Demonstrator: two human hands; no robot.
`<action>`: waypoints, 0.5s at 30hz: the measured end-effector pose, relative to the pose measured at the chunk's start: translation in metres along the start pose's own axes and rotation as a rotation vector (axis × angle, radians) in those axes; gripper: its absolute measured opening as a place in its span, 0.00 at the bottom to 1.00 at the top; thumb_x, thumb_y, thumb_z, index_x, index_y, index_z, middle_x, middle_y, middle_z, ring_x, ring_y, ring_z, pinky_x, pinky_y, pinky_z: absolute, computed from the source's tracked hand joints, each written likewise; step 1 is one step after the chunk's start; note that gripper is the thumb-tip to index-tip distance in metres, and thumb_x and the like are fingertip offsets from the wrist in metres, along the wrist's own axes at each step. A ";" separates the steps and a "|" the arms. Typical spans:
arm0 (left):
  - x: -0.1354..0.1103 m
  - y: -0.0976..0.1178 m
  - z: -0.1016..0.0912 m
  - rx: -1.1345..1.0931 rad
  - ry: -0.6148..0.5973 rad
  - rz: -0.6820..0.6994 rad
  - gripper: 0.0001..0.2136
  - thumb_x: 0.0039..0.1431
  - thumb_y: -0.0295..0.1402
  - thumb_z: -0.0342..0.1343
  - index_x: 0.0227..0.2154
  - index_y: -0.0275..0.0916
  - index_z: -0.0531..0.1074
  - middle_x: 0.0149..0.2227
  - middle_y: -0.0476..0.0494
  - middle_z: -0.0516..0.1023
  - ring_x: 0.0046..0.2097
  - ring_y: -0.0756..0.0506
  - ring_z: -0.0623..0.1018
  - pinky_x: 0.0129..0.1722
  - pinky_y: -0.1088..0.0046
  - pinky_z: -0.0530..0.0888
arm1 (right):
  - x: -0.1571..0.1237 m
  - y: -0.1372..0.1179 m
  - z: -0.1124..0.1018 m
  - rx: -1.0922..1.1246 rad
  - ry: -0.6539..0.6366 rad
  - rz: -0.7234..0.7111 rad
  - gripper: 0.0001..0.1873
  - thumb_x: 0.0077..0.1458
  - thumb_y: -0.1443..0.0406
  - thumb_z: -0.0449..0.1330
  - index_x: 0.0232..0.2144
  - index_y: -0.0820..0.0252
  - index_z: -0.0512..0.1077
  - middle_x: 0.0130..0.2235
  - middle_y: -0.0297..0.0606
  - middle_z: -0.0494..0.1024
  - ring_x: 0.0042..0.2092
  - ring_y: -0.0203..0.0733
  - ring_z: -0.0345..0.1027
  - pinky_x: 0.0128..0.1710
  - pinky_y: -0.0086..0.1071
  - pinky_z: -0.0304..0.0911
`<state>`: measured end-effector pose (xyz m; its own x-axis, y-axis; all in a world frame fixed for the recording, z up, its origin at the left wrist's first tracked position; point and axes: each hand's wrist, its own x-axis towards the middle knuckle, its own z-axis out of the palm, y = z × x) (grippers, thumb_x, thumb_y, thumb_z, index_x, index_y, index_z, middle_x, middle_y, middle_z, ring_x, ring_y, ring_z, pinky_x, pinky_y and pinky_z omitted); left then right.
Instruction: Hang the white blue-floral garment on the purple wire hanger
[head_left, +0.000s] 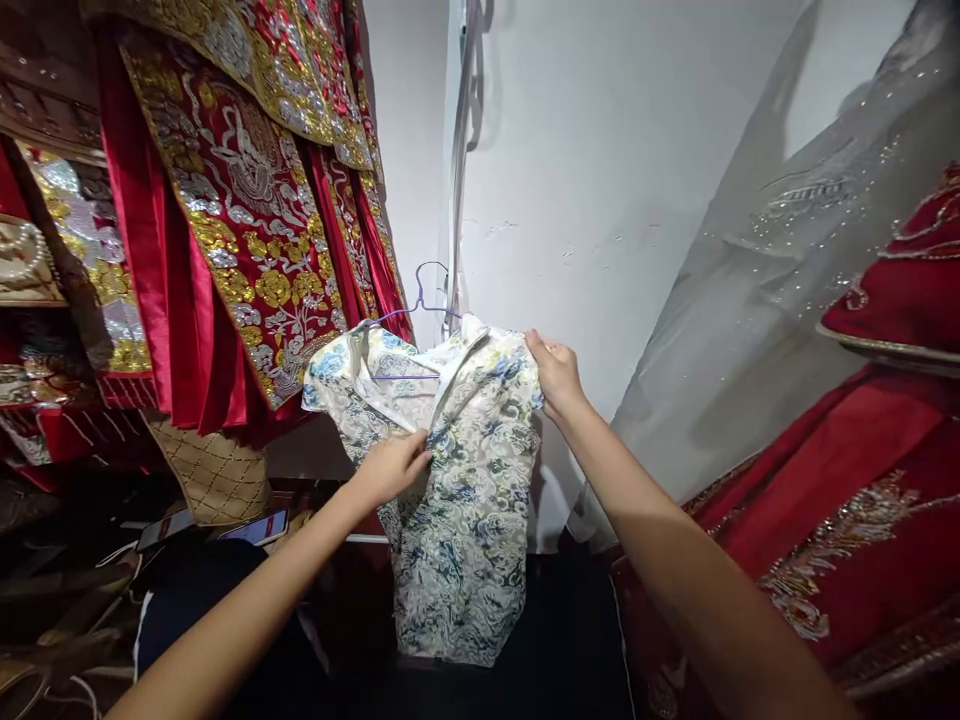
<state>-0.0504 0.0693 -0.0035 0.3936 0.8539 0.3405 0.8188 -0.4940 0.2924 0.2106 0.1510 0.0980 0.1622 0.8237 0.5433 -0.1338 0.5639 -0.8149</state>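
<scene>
The left hand's (394,465) grip pinches the floral dress (465,540) at its neckline's base; the right hand's (556,372) clasps its sleeve edge. The dress is on a purple hanger (394,314); red embroidered garments (251,190) crowd its left, a sheer veil (780,260) its right.

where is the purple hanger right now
In the head view, the purple hanger is just left of centre, inside the shoulders of the floral garment, its top showing above the neckline and higher in the picture than the left hand.
</scene>
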 end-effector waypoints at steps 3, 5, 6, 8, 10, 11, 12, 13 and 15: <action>0.001 0.002 0.006 -0.108 0.112 -0.023 0.10 0.68 0.40 0.44 0.35 0.42 0.65 0.30 0.47 0.74 0.32 0.44 0.74 0.31 0.72 0.64 | 0.014 -0.002 0.005 0.040 0.064 -0.013 0.24 0.43 0.45 0.68 0.26 0.59 0.73 0.24 0.36 0.78 0.36 0.47 0.76 0.35 0.35 0.72; 0.000 0.006 0.001 -0.177 0.196 -0.030 0.13 0.69 0.41 0.42 0.32 0.41 0.64 0.28 0.48 0.71 0.31 0.45 0.72 0.32 0.72 0.63 | 0.021 -0.004 0.003 0.089 0.097 -0.010 0.23 0.44 0.46 0.68 0.26 0.59 0.72 0.24 0.35 0.77 0.35 0.46 0.76 0.35 0.35 0.72; -0.001 0.009 -0.003 -0.218 0.230 -0.031 0.14 0.69 0.41 0.42 0.31 0.41 0.64 0.27 0.48 0.70 0.31 0.45 0.72 0.32 0.72 0.63 | 0.023 -0.005 0.000 0.114 0.107 -0.009 0.22 0.44 0.46 0.69 0.27 0.59 0.72 0.24 0.35 0.77 0.35 0.45 0.76 0.35 0.35 0.72; -0.004 0.014 -0.009 -0.324 0.269 -0.026 0.14 0.69 0.41 0.43 0.31 0.41 0.66 0.27 0.48 0.71 0.31 0.45 0.72 0.33 0.72 0.65 | 0.018 -0.004 -0.010 0.151 0.106 -0.001 0.22 0.44 0.47 0.69 0.28 0.59 0.72 0.25 0.35 0.77 0.36 0.46 0.76 0.35 0.35 0.72; -0.009 0.020 -0.010 -0.491 0.241 -0.014 0.13 0.69 0.40 0.44 0.34 0.40 0.69 0.29 0.47 0.73 0.33 0.45 0.74 0.35 0.71 0.67 | 0.006 0.000 -0.022 0.159 0.086 0.029 0.22 0.45 0.48 0.69 0.29 0.59 0.72 0.26 0.36 0.77 0.37 0.47 0.76 0.36 0.36 0.73; -0.013 0.024 -0.009 -0.593 0.200 -0.010 0.13 0.68 0.40 0.45 0.35 0.40 0.71 0.30 0.46 0.75 0.34 0.45 0.75 0.35 0.71 0.69 | -0.002 0.004 -0.029 0.156 0.079 0.055 0.22 0.45 0.48 0.69 0.29 0.60 0.72 0.27 0.37 0.78 0.38 0.48 0.76 0.37 0.37 0.73; -0.017 0.027 -0.005 -0.694 0.147 -0.011 0.13 0.68 0.40 0.46 0.37 0.39 0.72 0.31 0.45 0.76 0.34 0.45 0.76 0.36 0.71 0.70 | -0.010 0.008 -0.036 0.150 0.076 0.086 0.22 0.46 0.48 0.68 0.30 0.60 0.73 0.28 0.38 0.78 0.39 0.48 0.76 0.38 0.37 0.73; -0.022 0.030 0.000 -0.786 0.096 -0.020 0.12 0.68 0.40 0.46 0.39 0.39 0.72 0.31 0.45 0.76 0.33 0.45 0.76 0.35 0.70 0.71 | -0.017 0.014 -0.042 0.140 0.088 0.113 0.22 0.46 0.48 0.68 0.30 0.60 0.73 0.30 0.39 0.79 0.40 0.48 0.76 0.39 0.38 0.72; -0.033 0.036 0.013 -0.926 0.026 -0.057 0.13 0.67 0.39 0.48 0.46 0.40 0.71 0.32 0.44 0.78 0.31 0.46 0.76 0.35 0.70 0.72 | -0.032 0.025 -0.055 0.088 0.162 0.141 0.21 0.48 0.49 0.67 0.33 0.61 0.74 0.35 0.42 0.80 0.44 0.48 0.75 0.43 0.38 0.71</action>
<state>-0.0286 0.0255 -0.0160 0.3439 0.8827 0.3202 0.1720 -0.3944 0.9027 0.2558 0.1357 0.0496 0.2894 0.8786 0.3798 -0.2500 0.4524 -0.8561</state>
